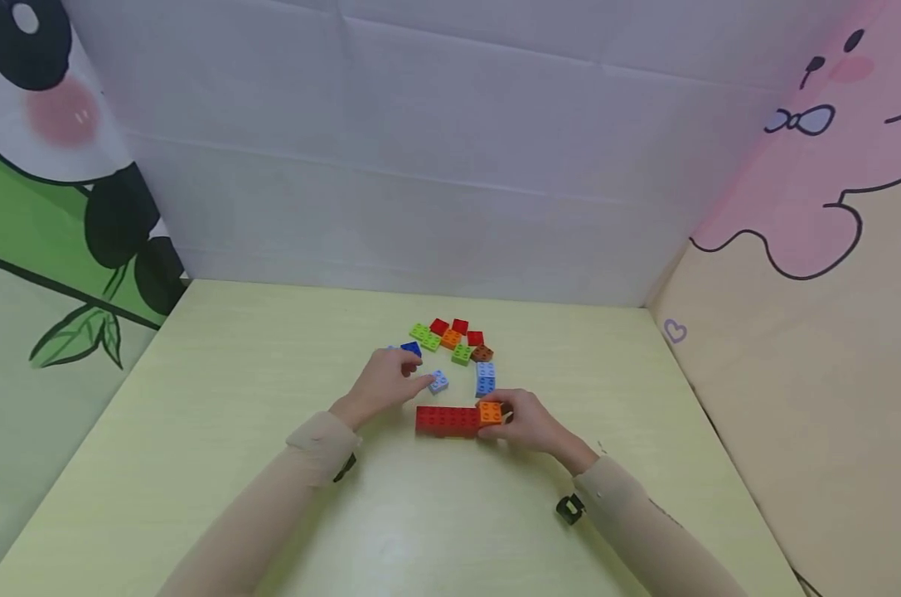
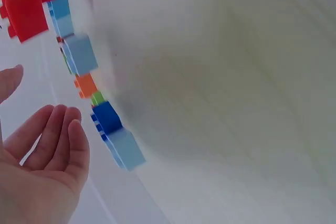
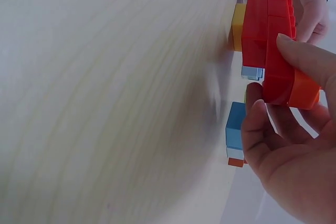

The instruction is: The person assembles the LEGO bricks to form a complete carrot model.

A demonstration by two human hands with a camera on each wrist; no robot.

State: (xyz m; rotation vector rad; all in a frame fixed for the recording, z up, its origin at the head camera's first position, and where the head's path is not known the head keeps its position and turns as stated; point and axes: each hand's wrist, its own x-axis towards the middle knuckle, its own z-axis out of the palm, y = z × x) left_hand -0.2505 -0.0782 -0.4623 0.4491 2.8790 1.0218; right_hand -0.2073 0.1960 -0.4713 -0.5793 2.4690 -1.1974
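Observation:
My right hand (image 1: 528, 423) grips the right end of a built block of toy building bricks. Its long red part (image 1: 446, 421) carries an orange brick (image 1: 491, 413) at that end. In the right wrist view the thumb presses the red side while the fingers curl round the far side; a yellow brick (image 3: 238, 27) shows at the bottom of the build. My left hand (image 1: 383, 381) hovers with relaxed fingers and an empty palm, as the left wrist view shows. Its thumb is right by a light blue brick (image 1: 438, 381), and its fingers are near a dark blue brick (image 1: 412, 349).
Behind the hands, several loose bricks lie grouped: lime green (image 1: 424, 336), red (image 1: 460, 326), orange (image 1: 451, 338) and brown (image 1: 482, 353). A light blue stack (image 1: 485, 377) stands just beyond the right hand. Cloth walls (image 1: 435, 166) enclose the pale table (image 1: 435, 531) at the back and sides.

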